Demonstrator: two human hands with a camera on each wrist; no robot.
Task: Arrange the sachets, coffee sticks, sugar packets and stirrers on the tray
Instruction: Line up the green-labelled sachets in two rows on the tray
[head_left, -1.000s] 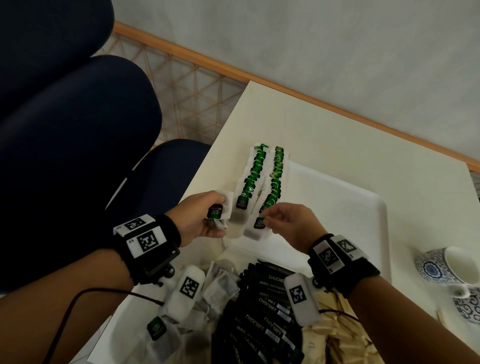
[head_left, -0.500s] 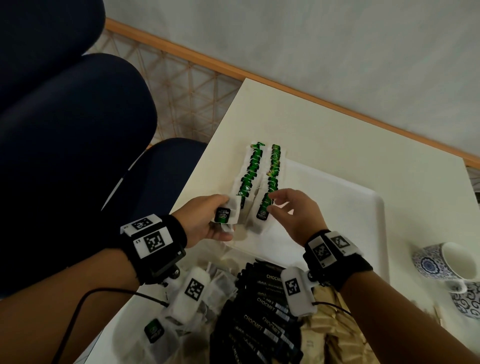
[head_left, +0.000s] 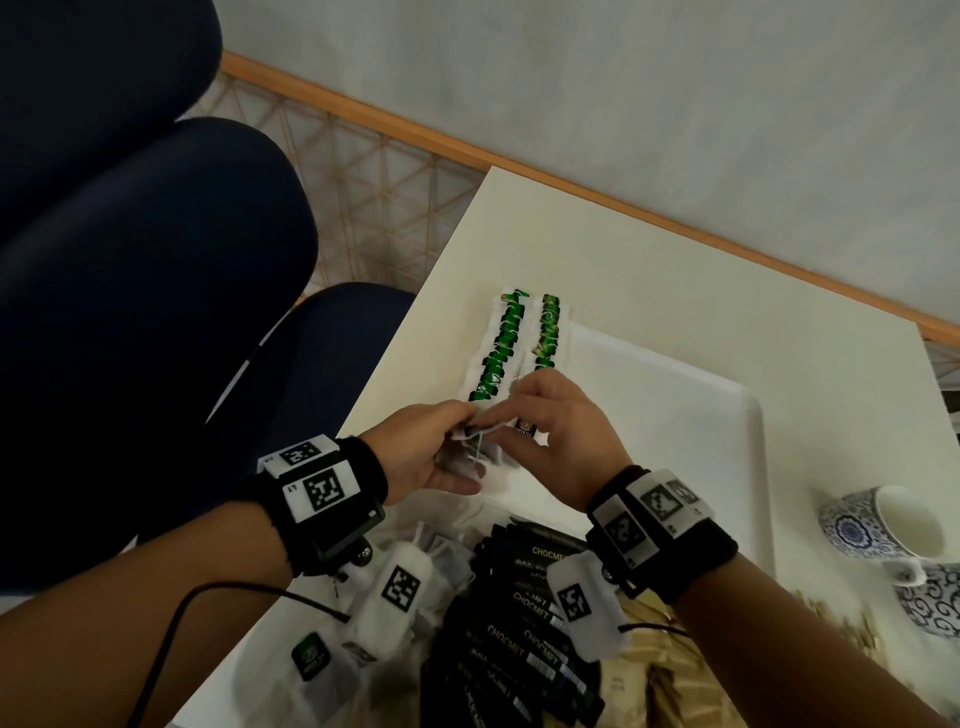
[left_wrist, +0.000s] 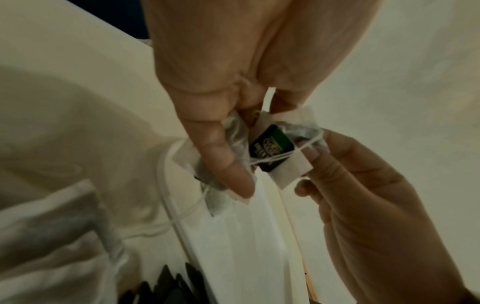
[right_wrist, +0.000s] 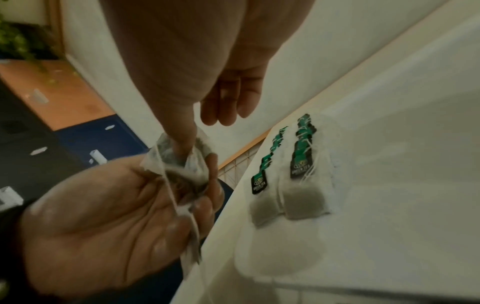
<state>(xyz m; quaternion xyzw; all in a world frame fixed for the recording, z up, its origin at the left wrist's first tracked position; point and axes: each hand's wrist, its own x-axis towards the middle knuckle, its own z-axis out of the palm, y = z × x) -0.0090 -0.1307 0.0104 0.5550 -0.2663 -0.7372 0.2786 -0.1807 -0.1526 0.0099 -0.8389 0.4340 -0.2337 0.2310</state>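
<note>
Two rows of green-tagged tea sachets (head_left: 498, 348) (right_wrist: 301, 164) lie overlapped at the far left of the white tray (head_left: 675, 415). My left hand (head_left: 457, 441) (left_wrist: 241, 131) grips a small bunch of tea sachets (left_wrist: 272, 148) just in front of the rows, thumb on top. My right hand (head_left: 511, 410) (right_wrist: 182, 152) meets it and pinches one sachet of that bunch (right_wrist: 179, 164) between thumb and fingertip, its string trailing. Black coffee sticks (head_left: 519, 623), brown sugar packets (head_left: 649, 675) and loose sachets (head_left: 363, 649) lie heaped at the tray's near end. Wooden stirrers (head_left: 841, 623) lie to the right.
Two blue-patterned cups (head_left: 893, 530) stand on the table right of the tray. A dark blue chair (head_left: 156, 312) is close to the table's left edge. The tray's middle and right part is bare white surface.
My right hand left the front of the right row and came across to the left hand's bunch, where it now pinches a sachet. The left hand stayed holding its bunch.
</note>
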